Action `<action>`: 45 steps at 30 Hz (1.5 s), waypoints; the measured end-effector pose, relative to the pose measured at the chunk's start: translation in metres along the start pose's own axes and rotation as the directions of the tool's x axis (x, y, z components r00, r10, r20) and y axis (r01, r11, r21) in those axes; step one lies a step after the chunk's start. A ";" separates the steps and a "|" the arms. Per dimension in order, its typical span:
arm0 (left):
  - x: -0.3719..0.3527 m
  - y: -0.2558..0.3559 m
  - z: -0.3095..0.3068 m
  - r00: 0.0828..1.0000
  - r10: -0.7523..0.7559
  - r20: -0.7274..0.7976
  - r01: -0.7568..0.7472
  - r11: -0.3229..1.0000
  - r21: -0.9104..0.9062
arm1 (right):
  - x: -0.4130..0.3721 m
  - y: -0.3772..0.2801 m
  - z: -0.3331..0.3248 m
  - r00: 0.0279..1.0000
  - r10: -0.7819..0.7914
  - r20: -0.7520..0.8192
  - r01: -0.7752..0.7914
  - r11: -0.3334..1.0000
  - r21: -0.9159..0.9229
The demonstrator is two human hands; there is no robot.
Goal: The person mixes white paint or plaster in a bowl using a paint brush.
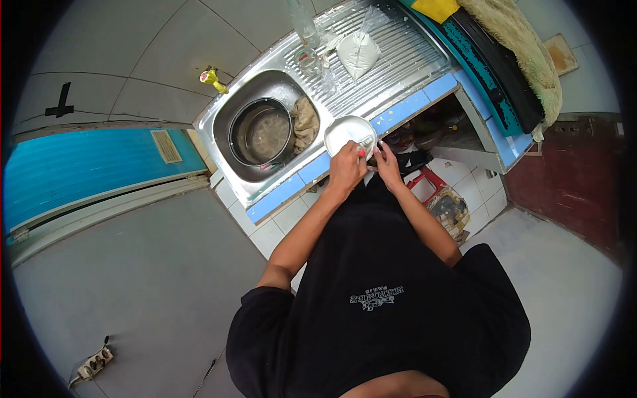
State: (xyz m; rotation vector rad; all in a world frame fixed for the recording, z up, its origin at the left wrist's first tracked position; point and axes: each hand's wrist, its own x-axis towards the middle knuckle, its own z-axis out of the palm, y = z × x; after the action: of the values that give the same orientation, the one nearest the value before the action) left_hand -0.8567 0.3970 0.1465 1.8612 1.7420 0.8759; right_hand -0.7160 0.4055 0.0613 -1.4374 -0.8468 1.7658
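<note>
A round white bowl (343, 132) is at the front edge of the sink counter, with whitish contents. My left hand (348, 169) is over the bowl's near side, its fingers closed round a small red-ended item (361, 152); a pale grey part shows just beyond it, inside the bowl. My right hand (389, 167) is at the bowl's right rim, fingers closed against the edge. Beyond the bowl, a clear plastic bag of white powder (358, 56) sits on the ribbed drainboard (405, 50), near a glass (307, 61) and a clear bottle (302, 23).
To the left, the steel sink (222, 123) holds a dark round pot (233, 140) and a brown cloth (305, 124). A yellow tap (212, 79) is behind it. A teal rack with a towel (524, 46) stands at right. A power strip (96, 363) lies lower left.
</note>
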 end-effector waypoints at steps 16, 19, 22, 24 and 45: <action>0.021 -0.022 0.001 0.985 0.162 -0.066 -0.160 0.987 0.033 | 0.003 0.005 0.002 1.000 0.009 -0.012 -0.009 0.999 0.036; 0.021 -0.019 -0.004 0.969 0.230 0.088 -0.231 0.973 0.004 | 0.004 0.006 0.002 1.000 0.014 -0.001 -0.014 0.997 0.073; 0.014 -0.021 -0.022 0.951 0.228 0.208 -0.229 0.973 -0.019 | 0.001 0.004 0.004 1.000 -0.007 -0.010 0.008 0.996 0.091; 0.016 -0.026 -0.037 0.931 0.220 0.292 -0.221 0.975 -0.030 | 0.001 0.002 0.006 0.999 0.026 -0.027 -0.024 0.994 0.102; -0.007 -0.014 -0.019 0.999 0.011 -0.030 -0.009 0.998 0.058 | 0.011 0.013 0.009 0.997 0.077 -0.033 -0.067 0.970 0.233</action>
State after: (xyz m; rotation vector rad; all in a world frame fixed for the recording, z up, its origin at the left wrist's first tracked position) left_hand -0.8799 0.3900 0.1494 1.9048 1.7954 0.8700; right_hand -0.7282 0.4068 0.0465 -1.3594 -0.5520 1.8154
